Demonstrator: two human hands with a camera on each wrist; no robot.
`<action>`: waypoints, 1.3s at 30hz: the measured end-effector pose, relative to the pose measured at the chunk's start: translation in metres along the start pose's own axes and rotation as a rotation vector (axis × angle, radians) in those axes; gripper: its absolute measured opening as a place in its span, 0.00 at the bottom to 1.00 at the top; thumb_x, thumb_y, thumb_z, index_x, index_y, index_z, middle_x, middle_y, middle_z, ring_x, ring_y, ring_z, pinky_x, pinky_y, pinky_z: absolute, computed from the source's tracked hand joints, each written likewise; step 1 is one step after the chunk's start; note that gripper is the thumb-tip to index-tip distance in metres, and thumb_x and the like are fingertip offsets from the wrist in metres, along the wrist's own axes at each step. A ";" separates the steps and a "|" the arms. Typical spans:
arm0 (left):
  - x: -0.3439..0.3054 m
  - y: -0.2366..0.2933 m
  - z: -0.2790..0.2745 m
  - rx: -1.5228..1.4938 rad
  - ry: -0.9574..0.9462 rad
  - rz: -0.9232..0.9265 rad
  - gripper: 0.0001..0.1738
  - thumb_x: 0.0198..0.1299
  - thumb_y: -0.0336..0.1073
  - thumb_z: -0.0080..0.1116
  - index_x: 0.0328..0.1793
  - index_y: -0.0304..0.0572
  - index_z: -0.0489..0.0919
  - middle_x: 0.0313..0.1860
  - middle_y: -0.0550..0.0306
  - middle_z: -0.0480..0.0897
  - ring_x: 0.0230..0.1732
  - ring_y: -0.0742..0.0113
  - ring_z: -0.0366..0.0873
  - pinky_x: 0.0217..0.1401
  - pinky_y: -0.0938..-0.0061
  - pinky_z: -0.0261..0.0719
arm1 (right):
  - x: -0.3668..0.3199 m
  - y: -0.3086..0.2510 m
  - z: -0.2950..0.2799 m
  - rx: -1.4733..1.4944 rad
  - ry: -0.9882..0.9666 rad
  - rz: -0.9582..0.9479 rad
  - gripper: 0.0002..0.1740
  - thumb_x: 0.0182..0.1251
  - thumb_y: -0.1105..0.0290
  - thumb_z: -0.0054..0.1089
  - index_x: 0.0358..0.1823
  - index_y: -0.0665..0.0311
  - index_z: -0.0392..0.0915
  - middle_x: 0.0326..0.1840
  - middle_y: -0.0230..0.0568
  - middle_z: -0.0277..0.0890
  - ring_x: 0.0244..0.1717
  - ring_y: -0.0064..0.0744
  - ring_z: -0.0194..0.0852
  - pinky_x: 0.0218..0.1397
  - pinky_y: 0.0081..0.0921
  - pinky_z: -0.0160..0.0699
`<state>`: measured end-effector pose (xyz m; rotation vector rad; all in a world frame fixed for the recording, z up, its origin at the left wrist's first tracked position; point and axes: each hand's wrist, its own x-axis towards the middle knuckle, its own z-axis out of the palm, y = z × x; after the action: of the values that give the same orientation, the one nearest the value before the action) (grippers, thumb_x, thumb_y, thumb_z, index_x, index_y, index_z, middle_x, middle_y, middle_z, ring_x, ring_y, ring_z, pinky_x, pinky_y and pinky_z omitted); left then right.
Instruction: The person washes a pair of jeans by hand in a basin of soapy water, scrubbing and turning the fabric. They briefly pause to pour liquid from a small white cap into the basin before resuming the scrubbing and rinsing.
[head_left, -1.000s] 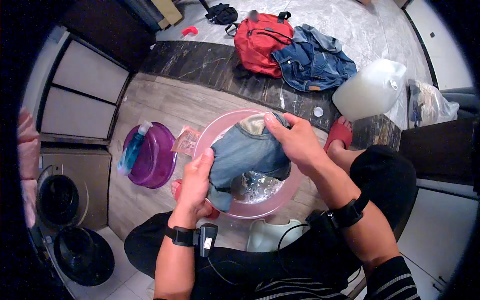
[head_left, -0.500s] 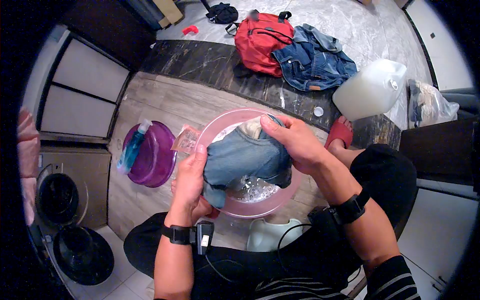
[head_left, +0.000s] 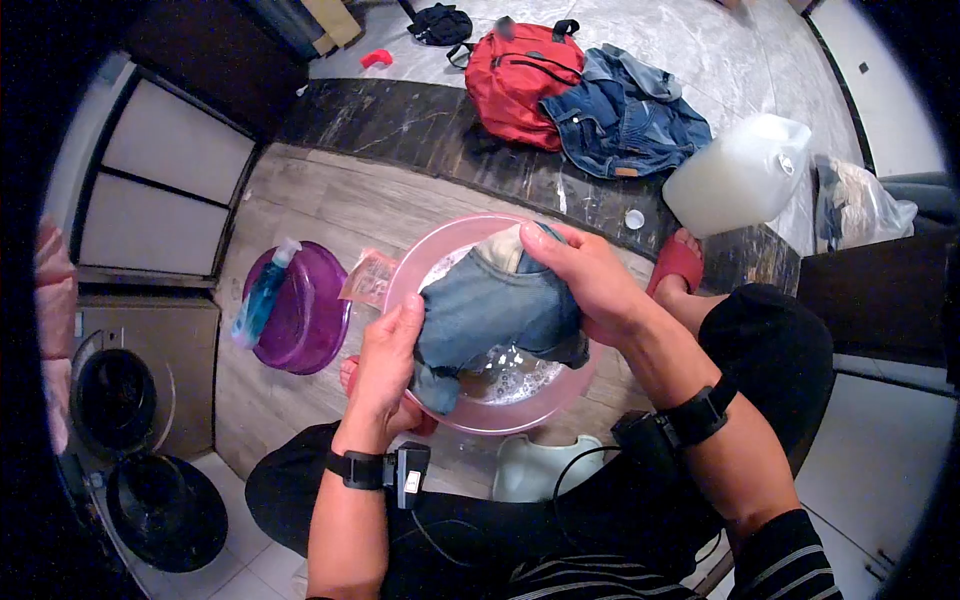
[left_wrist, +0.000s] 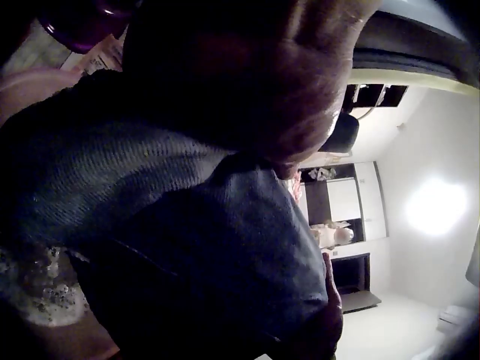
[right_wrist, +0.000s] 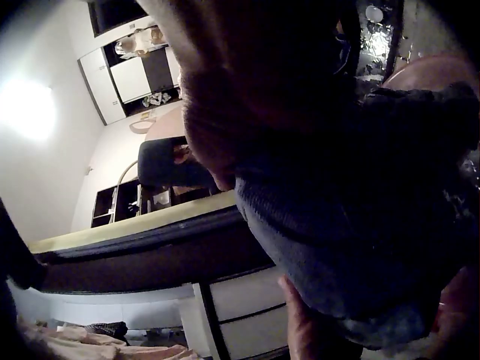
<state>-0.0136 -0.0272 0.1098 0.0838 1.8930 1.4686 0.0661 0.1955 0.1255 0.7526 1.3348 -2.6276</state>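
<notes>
In the head view, a wet blue denim garment (head_left: 495,310) with a cream inner patch is held over a pink basin (head_left: 575,390). My left hand (head_left: 383,365) grips its left side, thumb on top. On the upper right edge, by the cream patch, my right hand (head_left: 603,290) pinches the cloth with the thumb over it. Sudsy water (head_left: 515,380) shows in the basin below. In the left wrist view the denim (left_wrist: 150,172) sags in folds under the dark palm. The right wrist view has the denim (right_wrist: 330,247) in deep shadow, most of the fingers hidden.
Left of the basin are a purple basin (head_left: 325,340) with a blue liquid bottle (head_left: 263,300) and a small packet (head_left: 368,278). A pale stool (head_left: 545,468) stands in front of me. On the ledge lie a red backpack (head_left: 515,85), a denim piece (head_left: 630,125) and a white jug (head_left: 740,170).
The left hand shifted slightly left and up, then a little back right, and the hanging lower left part of the garment has risen a little. The right hand keeps its grip at nearly the same spot.
</notes>
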 end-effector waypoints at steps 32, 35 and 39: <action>-0.020 0.011 0.003 -0.806 -0.260 0.054 0.33 0.69 0.54 0.44 0.68 0.33 0.64 0.62 0.43 0.73 0.62 0.52 0.72 0.66 0.57 0.69 | 0.005 0.024 0.004 -0.584 -0.050 -0.223 0.41 0.54 0.49 0.69 0.64 0.67 0.65 0.56 0.44 0.72 0.56 0.35 0.71 0.61 0.30 0.68; -0.021 0.017 -0.002 -0.933 -0.285 -0.007 0.35 0.68 0.57 0.43 0.69 0.35 0.63 0.64 0.43 0.71 0.64 0.50 0.70 0.68 0.55 0.66 | 0.002 0.024 0.004 -0.673 -0.188 -0.163 0.48 0.52 0.52 0.73 0.69 0.66 0.58 0.63 0.45 0.65 0.65 0.36 0.62 0.68 0.31 0.59; -0.019 0.022 -0.002 -0.936 -0.261 -0.039 0.36 0.68 0.58 0.42 0.69 0.36 0.63 0.65 0.43 0.70 0.65 0.49 0.68 0.69 0.54 0.65 | 0.000 0.020 0.005 -0.600 -0.164 -0.196 0.37 0.55 0.58 0.72 0.62 0.66 0.67 0.55 0.40 0.71 0.56 0.28 0.69 0.61 0.27 0.68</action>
<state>-0.0088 -0.0296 0.1384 -0.1913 0.8664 2.0480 0.0703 0.1792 0.1135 0.3244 2.0703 -2.1422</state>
